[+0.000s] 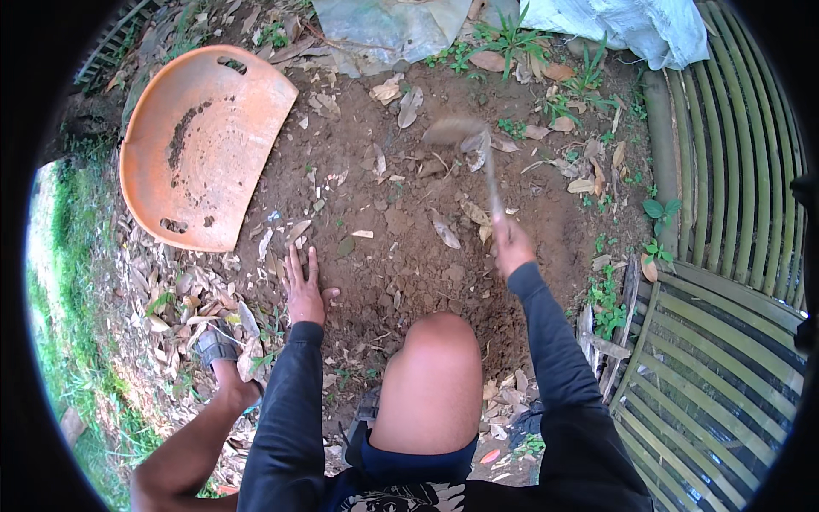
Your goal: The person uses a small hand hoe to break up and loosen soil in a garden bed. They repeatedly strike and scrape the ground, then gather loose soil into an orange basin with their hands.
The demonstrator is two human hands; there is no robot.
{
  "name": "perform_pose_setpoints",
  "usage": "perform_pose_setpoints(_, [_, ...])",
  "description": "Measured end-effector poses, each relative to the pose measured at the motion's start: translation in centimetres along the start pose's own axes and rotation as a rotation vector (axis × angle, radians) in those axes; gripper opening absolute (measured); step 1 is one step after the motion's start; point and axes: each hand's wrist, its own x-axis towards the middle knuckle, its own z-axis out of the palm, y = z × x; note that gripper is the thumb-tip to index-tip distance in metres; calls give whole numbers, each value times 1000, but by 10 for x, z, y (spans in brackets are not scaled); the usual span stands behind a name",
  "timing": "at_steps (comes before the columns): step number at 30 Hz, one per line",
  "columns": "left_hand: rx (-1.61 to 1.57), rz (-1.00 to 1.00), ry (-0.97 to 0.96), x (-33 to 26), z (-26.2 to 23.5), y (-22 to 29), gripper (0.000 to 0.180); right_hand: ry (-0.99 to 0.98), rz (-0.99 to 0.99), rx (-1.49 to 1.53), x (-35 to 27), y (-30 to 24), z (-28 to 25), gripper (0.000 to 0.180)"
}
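The handle of a hand hoe was gripped in the right hand, the fingers being wrapped closely about its near end; the hoe was held over brown soil in the middle of the scene, its head at the far end and slightly to the left; the head was blurred, so whether the ground was touched by it could not be told. The left hand was held to the left of the hoe, palm down, its fingers spread apart and nothing grasped; whether it was rested on the soil could not be told.

At the far left, an orange scoop was set on the ground, two handle slots being cut near its rim and dark crumbs of dirt scattered inside; beyond the soil, a sheet of clear plastic was laid, with a white sack to its right. The right side was bounded by slatted fencing; dry leaves were strewn about the soil, and grass was seen along the left edge.

A bent knee was placed between the forearms; on the dark shirt, a white print was partly cut off by the near edge.
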Motion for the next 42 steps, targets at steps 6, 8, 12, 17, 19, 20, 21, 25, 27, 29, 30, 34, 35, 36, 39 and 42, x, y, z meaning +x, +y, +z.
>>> perform_pose_setpoints(6, [-4, 55, 47, -3, 8, -6, 119, 464, -237, -195, -24, -11, 50, 49])
perform_pose_setpoints(8, [-23, 37, 44, 0, 7, -5, 119, 15, 116, -324, -88, 34, 66, 53])
perform_pose_setpoints(12, [27, 7, -1, 2, 6, -3, 121, -33, 41, -322, -157, 94, 36, 57])
perform_pose_setpoints(17, [24, 63, 76, -1, 11, -8, 121, 51, -24, -115, -94, 44, 19, 60])
perform_pose_setpoints(19, [1, 99, 112, -2, 14, -11, 121, 258, -157, -74, -70, 32, 39, 54])
perform_pose_setpoints(20, [24, 87, 79, -1, 14, -11, 121, 178, -32, 54, -68, 34, 51, 54])
perform_pose_setpoints(21, [30, 104, 87, 0, 14, -11, 120, 51, -4, -108, -76, 43, 55, 55])
perform_pose_setpoints(25, [26, 98, 105, 5, 10, -11, 121, -180, 12, -333, -146, 96, 23, 55])
perform_pose_setpoints(27, [5, 52, 19, 4, 9, -11, 120, -251, 79, -383, -180, 106, -12, 52])
perform_pose_setpoints(29, [-21, 113, 90, 2, 11, -12, 118, -265, 67, -366, -180, 91, -26, 49])
perform_pose_setpoints(30, [-20, 97, 80, 1, 12, -12, 118, -166, -29, -299, -172, 79, -23, 48])
perform_pose_setpoints(34, [-55, 140, 87, 1, 15, -21, 112, 56, -168, 6, -111, 41, 51, 43])
perform_pose_setpoints(35, [-70, 160, 79, 3, 14, -25, 103, 45, -215, 62, -113, 48, 63, 44])
perform_pose_setpoints(36, [-100, 171, 50, 6, 12, -29, 99, -23, -245, -7, -112, 57, 73, 46])
perform_pose_setpoints(39, [-267, 207, -53, 14, 2, -45, 89, -318, -87, -394, -141, 103, 43, 50])
perform_pose_setpoints(42, [-250, 236, -119, 15, -2, -51, 91, -551, -71, -582, -156, 121, -15, 55])
